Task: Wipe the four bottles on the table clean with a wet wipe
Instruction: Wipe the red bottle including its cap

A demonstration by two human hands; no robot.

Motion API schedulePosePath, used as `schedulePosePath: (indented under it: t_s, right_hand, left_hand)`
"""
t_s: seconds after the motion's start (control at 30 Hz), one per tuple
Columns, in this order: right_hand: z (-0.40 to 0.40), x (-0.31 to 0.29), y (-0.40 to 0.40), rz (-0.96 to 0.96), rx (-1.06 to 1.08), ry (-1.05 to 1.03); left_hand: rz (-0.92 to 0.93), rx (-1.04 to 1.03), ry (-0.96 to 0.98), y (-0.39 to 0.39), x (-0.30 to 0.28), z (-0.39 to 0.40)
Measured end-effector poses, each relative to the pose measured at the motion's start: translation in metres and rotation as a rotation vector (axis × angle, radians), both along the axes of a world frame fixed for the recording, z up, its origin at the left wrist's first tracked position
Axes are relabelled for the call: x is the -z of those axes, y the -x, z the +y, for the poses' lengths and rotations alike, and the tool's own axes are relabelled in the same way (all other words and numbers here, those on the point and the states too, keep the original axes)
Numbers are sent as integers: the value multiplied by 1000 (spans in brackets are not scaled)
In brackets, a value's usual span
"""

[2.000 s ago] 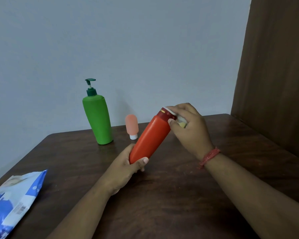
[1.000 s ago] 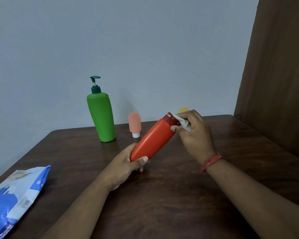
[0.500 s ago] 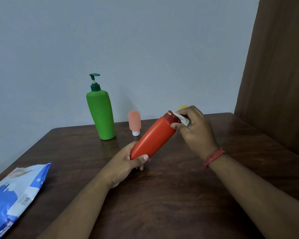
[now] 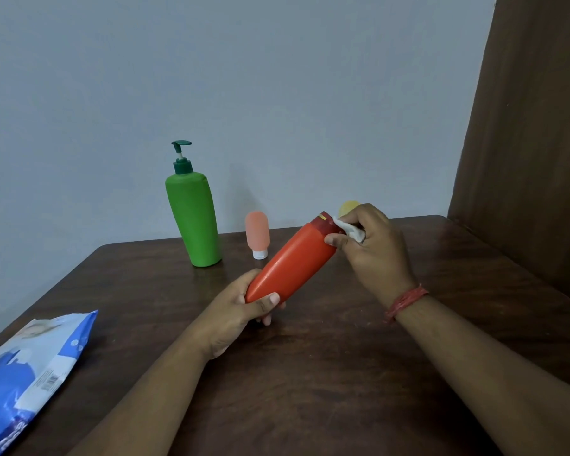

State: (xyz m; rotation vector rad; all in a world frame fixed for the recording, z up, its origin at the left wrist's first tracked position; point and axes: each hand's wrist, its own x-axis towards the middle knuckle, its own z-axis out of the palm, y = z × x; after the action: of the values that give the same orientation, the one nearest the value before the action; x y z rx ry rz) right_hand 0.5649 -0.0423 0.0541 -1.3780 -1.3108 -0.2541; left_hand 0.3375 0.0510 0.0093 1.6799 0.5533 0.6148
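My left hand [image 4: 241, 311] grips the base of an orange-red bottle [image 4: 290, 261], which tilts up to the right above the dark wooden table [image 4: 310, 373]. My right hand [image 4: 375, 248] pinches a crumpled white wet wipe [image 4: 351, 229] against the bottle's dark red cap. A green pump bottle [image 4: 193, 218] stands upright near the wall. Right of it a small pink bottle [image 4: 257, 233] stands on its white cap. Only the top of a yellow bottle [image 4: 348, 207] shows behind my right hand.
A blue and white wipes packet [image 4: 27, 373] lies at the table's front left corner. A grey wall runs behind the table, and a brown wooden panel [image 4: 524, 126] stands along the right side.
The wipe in my right hand has slid around the cap of the orange-red bottle. My left hand keeps its hold on the base. The yellow bottle's top has come into sight.
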Motion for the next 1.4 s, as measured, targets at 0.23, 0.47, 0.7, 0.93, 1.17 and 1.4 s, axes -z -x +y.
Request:
schedulePosePath:
  t_s: [0.23, 0.47, 0.7, 0.93, 1.17, 1.4]
  right_hand:
    - [3, -6, 7, 122, -159, 91]
    - [1, -3, 3, 168, -125, 69]
    - [-2, -7, 15, 159, 12, -62]
    - [0, -8, 32, 504, -241, -72]
    - [0, -4, 41, 532, -413, -42]
    - [4, 6, 52, 713, -445, -12]
  left_hand:
    - [-33, 35, 28, 0, 0, 1]
    - [-33, 59, 32, 2, 0, 1]
    - [-99, 23, 79, 1, 0, 1]
    - [-195, -9, 168, 2, 1, 2]
    - [-150, 26, 116, 3, 0, 0]
    - [-168, 4, 148, 1, -4, -6]
